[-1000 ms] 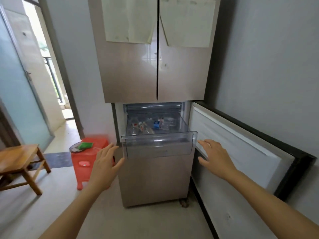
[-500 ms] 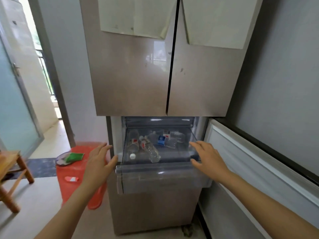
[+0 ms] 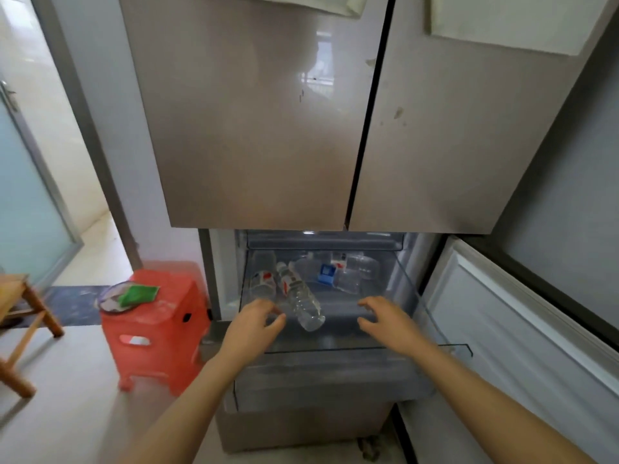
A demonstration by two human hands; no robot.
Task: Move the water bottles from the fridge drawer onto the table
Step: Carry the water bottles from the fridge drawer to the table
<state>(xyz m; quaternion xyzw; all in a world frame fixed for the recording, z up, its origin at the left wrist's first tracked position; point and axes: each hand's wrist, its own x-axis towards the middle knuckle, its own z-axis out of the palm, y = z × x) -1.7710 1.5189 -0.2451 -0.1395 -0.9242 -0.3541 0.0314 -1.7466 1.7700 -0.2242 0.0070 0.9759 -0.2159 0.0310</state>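
Observation:
The clear fridge drawer (image 3: 351, 349) is pulled out below the two upper doors. Several clear water bottles lie inside. One with a red-and-white label (image 3: 299, 298) lies lengthwise in the middle, base toward me. A second red-labelled bottle (image 3: 263, 283) lies to its left. Others with a blue label (image 3: 335, 274) lie at the back. My left hand (image 3: 256, 321) reaches into the drawer's front left, fingers loosely curled, just left of the middle bottle and holding nothing. My right hand (image 3: 385, 318) hovers over the front right with fingers spread, empty.
A red plastic stool (image 3: 157, 326) with a dish and a green sponge (image 3: 137, 294) stands left of the fridge. A wooden table (image 3: 16, 316) is at the far left edge. The lower fridge door (image 3: 509, 329) stands open on the right, close to the grey wall.
The view has moved closer to the fridge. Both hands went from outside the drawer's front corners to over its rim and inside, toward the bottles.

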